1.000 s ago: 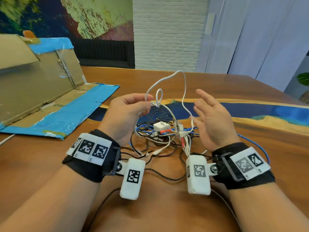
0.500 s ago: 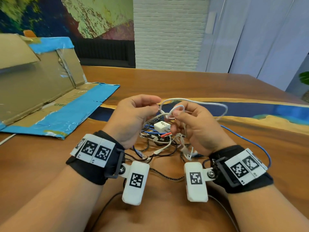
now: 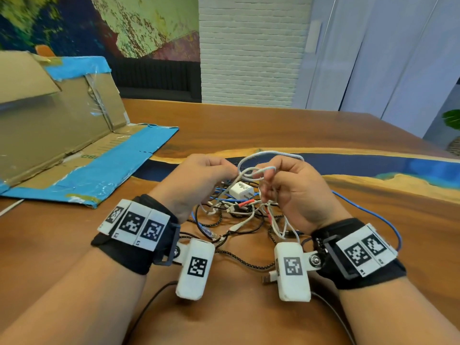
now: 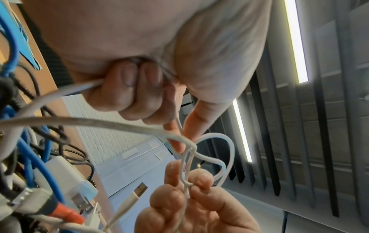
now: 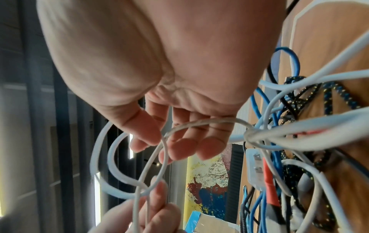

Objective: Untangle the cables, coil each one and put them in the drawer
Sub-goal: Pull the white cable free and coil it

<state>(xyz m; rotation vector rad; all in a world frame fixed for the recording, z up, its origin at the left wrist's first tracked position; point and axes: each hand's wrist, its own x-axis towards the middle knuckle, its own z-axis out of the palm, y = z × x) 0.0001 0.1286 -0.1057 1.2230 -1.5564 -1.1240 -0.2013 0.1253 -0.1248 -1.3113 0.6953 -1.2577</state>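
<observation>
White housings of the wrist cameras are seen nearest in the head view, hanging under both black wristbands; just beyond them the tangle of cables [image 3: 239,215] is spread on the wooden table [image 3: 249,125], with black braided, blue and white strands crossed over one another and a red-sleeved plug lying among them; a white charger block [image 3: 241,191] is seated on top of the heap, and a blue cable [image 3: 378,217] is looped out to the right of the pile, past the right wrist; above the heap a white cable [image 3: 263,170] is lifted clear of the table and held between both hands; the left hand [image 3: 199,180] is closed around it, the strand being pinched between thumb and forefinger while the other fingers [image 4: 127,94] are curled over a second length; the right hand [image 3: 293,188] is clamped on the same cable, a small loop being nipped at thumb and fingertips [image 5: 179,151]; the loops are crossed over each other between the two hands, which are nearly touching; further off, to the left, a flattened cardboard box [image 3: 57,135] with blue tape along its edges is lying open on the table; whether it serves as the drawer cannot be told.
</observation>
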